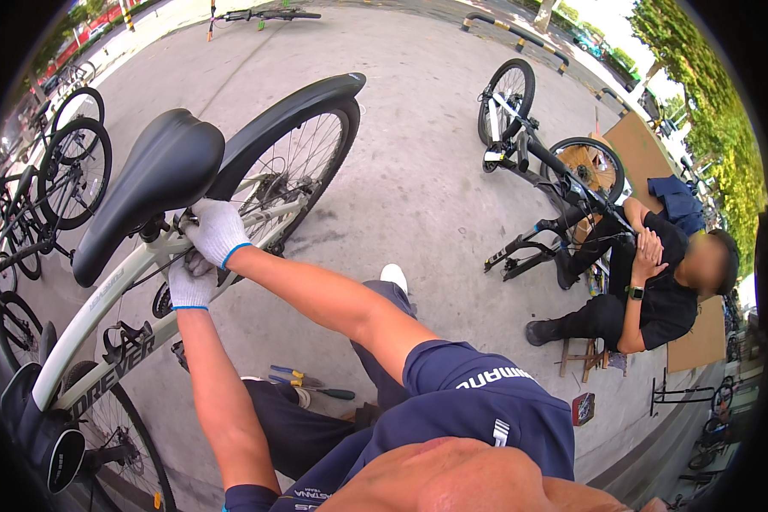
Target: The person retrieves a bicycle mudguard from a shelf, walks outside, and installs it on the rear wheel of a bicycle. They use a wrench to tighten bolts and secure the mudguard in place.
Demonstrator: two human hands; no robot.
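A pale bicycle (102, 299) stands upright at my left, its black saddle (158, 183) nearest the top of the frame and its rear wheel (311, 162) under a black mudguard (273, 115) pointing away. Both my hands wear white knit gloves with blue cuffs. My right hand (219, 232) is closed just below the saddle, by the seat post (154, 229) and frame joint. Just under it, my left hand (191, 280) has curled, grey-stained fingers against the frame. What sits between the fingers of either hand is too small or hidden to make out.
Pliers with yellow-blue handles (290, 375) and a dark-handled tool (337, 393) lie on the concrete by my leg. At the right, a seated person in black (657, 290) is beside another bicycle (529, 154). Several bicycles (68, 171) line the left side. A red box (583, 410) rests on the ground.
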